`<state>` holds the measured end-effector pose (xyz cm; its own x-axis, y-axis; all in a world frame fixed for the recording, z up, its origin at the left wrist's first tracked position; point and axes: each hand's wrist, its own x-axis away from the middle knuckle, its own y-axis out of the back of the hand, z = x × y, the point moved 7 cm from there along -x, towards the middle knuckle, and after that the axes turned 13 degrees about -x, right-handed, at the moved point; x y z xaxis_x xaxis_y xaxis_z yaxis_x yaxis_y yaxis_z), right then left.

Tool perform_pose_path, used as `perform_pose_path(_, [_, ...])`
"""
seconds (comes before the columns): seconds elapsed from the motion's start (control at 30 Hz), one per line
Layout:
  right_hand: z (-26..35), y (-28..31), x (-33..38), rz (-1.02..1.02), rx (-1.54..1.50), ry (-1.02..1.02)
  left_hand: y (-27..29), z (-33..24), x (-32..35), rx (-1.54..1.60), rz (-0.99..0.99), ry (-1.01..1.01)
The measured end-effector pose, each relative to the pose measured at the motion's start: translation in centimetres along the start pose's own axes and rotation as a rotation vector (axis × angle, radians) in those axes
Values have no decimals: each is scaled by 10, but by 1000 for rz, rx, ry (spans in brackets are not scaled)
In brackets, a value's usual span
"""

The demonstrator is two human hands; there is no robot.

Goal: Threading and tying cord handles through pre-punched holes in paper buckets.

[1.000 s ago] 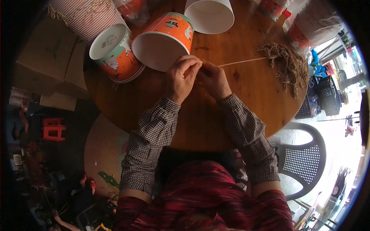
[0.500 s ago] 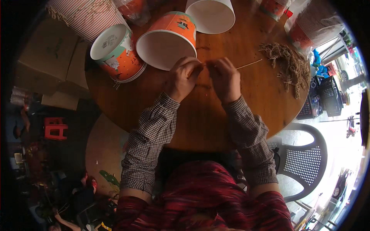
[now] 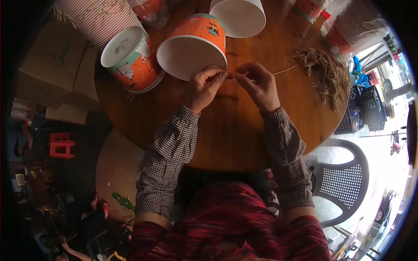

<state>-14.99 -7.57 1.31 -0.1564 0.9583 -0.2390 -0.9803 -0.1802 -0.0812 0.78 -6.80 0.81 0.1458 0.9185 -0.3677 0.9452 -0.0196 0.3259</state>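
Fingers of left hand and right hand, angled inward, nearly meet, pinching thin cord.

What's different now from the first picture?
The right hand moved right, away from the left hand. The thin cord's far end slid slightly left, away from the brown tangled bundle. The open orange tub shifted a little right. The bundle and red stool stayed put.

Right hand, orange tub farther right
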Motion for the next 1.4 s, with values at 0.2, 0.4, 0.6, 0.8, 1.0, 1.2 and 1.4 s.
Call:
perform_pose_path(0.2, [-1, -4, 0, -13, 140, 81, 0, 1, 2, -39, 20, 49])
perform_pose_path(0.4, [-5, -3, 0, -7, 113, 57, -2, -7, 1, -10, 18, -71])
perform_pose_path(0.6, [3, -5, 4, -61, 10, 45, 0, -27, 2, -224, -48, -299])
perform_pose_path(0.8, [10, 1, 7, -165, -60, 18, 7, -43, 8, -468, -209, -503])
perform_pose_path(1.0, [21, 8, 11, -271, 27, 181, 7, -36, 5, -308, -158, -183])
perform_pose_path(1.2, [46, -4, 15, -232, 479, 460, 8, -7, 5, -140, -119, -3])
perform_pose_path(1.4, [42, -16, 15, -98, 648, 460, 6, 5, 6, 362, -46, 308])
